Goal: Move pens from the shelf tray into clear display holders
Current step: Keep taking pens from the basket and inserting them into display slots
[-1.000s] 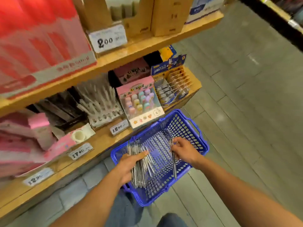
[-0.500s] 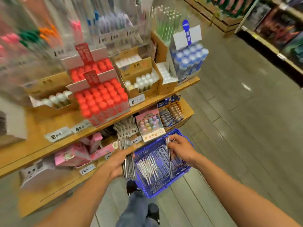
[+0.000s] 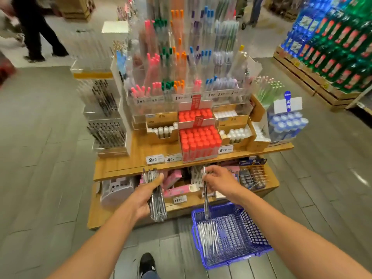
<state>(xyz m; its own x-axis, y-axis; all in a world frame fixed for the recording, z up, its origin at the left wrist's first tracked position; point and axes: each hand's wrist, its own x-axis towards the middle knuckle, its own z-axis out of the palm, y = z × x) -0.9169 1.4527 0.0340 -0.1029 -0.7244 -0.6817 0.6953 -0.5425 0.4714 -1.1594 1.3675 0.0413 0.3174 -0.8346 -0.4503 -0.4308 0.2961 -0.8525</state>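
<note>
Our left hand [image 3: 148,195] grips a bundle of pens [image 3: 156,195], fingers curled round it. Our right hand [image 3: 218,181] pinches one pen [image 3: 205,195] upright above the blue basket [image 3: 259,241], which holds loose pens [image 3: 208,236]. Clear holders [image 3: 181,57] on the shelf contain coloured pens.

blue basket [image 3: 255,228] of pens [image 3: 208,236] sits on grey floor [image 3: 50,158].

bare forearms, blue jeans [image 3: 149,276], one black shoe [image 3: 147,261] with white sole.
</note>
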